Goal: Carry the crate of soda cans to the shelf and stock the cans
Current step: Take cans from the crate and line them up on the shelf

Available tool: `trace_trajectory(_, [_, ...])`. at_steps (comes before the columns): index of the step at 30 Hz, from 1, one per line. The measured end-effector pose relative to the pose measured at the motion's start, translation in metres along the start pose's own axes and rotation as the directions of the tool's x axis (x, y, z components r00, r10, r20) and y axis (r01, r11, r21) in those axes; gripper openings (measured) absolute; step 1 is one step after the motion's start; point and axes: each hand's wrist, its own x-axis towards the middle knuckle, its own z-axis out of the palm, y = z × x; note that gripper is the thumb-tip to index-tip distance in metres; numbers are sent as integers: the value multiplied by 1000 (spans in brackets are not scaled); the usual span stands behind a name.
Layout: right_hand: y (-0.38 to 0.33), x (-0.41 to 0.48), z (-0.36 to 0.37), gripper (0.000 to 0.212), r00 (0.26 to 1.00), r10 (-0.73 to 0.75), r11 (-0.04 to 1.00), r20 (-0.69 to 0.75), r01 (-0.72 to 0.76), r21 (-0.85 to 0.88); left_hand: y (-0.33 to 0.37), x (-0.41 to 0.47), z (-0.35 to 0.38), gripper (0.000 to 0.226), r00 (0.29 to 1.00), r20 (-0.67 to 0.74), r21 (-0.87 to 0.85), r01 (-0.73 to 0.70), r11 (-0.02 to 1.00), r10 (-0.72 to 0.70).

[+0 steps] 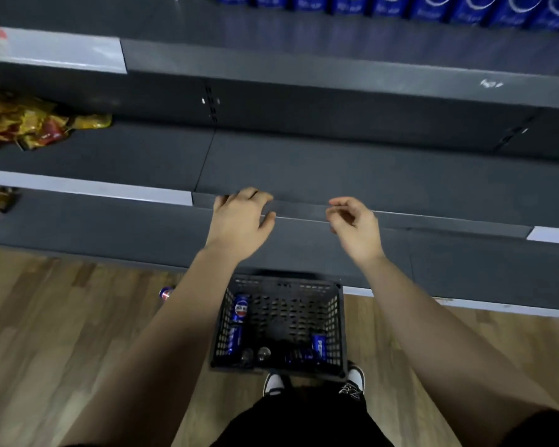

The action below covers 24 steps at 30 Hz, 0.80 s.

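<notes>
Six blue soda cans [241, 308] are counted in one black perforated plastic crate [334, 317] on the wooden floor [62, 317]; a seventh can [166, 292] lies outside. The left hand [239, 221] and right hand [352, 224] are held empty at the grey metal shelf [336, 162], fingers [336, 221] loosely curled.

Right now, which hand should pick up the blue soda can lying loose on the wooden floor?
Left. The blue soda can lies left of the black plastic crate, beside the left forearm. The left hand holds nothing; the right hand, also empty, would have to cross the crate.
</notes>
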Motion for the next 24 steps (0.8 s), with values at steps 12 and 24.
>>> trace_trajectory(12, [84, -41, 40, 20, 970, 185, 975, 158, -162, -152, -36, -57, 63, 40, 971, 151, -7, 188, 982, -185])
trace_trajectory(24, [137, -63, 16, 21, 901, 280, 938, 332, -183, -294, -15, -92, 115, 32, 944, 169, -29, 292, 956, -283])
